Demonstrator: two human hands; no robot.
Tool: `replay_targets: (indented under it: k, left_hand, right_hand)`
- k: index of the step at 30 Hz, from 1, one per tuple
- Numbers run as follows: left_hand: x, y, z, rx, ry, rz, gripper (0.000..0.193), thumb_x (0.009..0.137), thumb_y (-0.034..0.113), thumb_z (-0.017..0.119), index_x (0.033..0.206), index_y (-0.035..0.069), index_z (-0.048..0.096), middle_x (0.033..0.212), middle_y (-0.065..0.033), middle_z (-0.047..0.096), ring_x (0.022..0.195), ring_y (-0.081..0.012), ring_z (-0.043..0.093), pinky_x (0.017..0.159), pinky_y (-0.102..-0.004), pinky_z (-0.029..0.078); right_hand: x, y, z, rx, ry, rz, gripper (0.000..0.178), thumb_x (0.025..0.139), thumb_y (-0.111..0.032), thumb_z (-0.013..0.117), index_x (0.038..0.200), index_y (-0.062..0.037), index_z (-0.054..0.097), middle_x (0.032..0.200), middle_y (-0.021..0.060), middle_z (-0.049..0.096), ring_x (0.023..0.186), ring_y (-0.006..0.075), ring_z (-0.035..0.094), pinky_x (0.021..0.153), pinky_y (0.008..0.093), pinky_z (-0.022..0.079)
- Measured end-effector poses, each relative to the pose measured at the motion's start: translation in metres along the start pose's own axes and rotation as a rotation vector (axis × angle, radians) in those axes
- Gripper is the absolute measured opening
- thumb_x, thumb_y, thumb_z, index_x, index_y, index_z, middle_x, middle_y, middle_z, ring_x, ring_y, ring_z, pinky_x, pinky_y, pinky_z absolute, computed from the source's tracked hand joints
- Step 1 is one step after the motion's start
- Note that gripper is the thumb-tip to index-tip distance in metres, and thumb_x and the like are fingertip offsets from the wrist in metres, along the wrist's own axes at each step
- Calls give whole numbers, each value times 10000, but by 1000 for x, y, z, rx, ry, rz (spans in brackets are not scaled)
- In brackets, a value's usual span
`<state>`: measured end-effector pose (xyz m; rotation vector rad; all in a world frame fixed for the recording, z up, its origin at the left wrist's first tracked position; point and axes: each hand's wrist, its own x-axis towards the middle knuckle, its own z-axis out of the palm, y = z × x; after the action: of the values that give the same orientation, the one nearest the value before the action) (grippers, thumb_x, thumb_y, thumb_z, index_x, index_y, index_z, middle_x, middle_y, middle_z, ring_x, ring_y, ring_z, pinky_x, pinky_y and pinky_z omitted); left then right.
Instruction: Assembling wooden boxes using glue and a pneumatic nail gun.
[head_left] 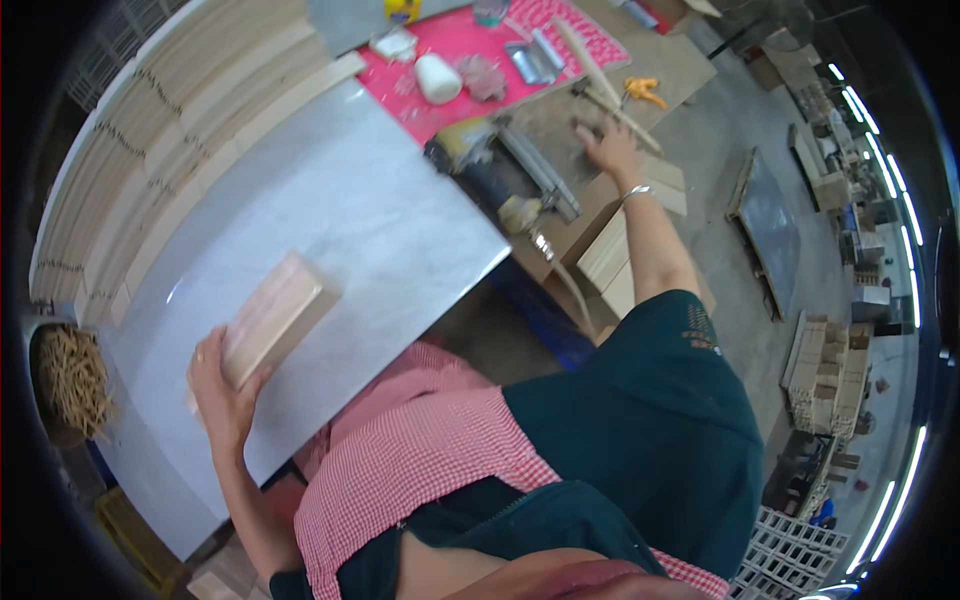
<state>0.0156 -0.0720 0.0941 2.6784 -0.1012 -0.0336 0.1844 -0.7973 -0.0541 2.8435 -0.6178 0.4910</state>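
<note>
My left hand grips the near end of a pale rectangular wooden block, which looks tilted over the smooth grey tabletop. Out at the right, my right hand has its fingers spread, with nothing visible in them. Just beyond its fingers lies a thin wooden handle with a dark end, perhaps a hammer. To the left of this hand, a pneumatic nail gun rests on the bench with an air hose running from it.
Stacked wooden strips line the table's far left edge. A round container of small wooden sticks stands at the left. A pink sheet carries a white bottle. An orange tool and cardboard boxes are at the right.
</note>
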Motion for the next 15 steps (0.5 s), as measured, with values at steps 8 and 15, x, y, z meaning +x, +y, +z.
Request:
replay_targets:
  k: [8, 15]
  left_hand:
    - [-9, -2, 1, 5, 76, -6, 764, 725, 300, 828, 1386, 49, 539, 1318, -132, 595, 1196, -339, 520, 1094, -441, 340]
    - [-8, 4, 6, 21, 90, 14, 752, 733, 290, 818, 1386, 44, 536, 1312, -132, 596, 1190, -340, 518, 1096, -436, 334]
  right_hand:
    - [-33, -31, -53, 60, -186, 110, 567, 988, -501, 526, 1236, 7, 567, 1253, 264, 594, 982, 436, 669, 789, 490, 574]
    - [-37, 2, -9, 145, -108, 236, 407, 941, -385, 583, 969, 20, 619, 839, 177, 697, 720, 404, 709, 662, 470, 578]
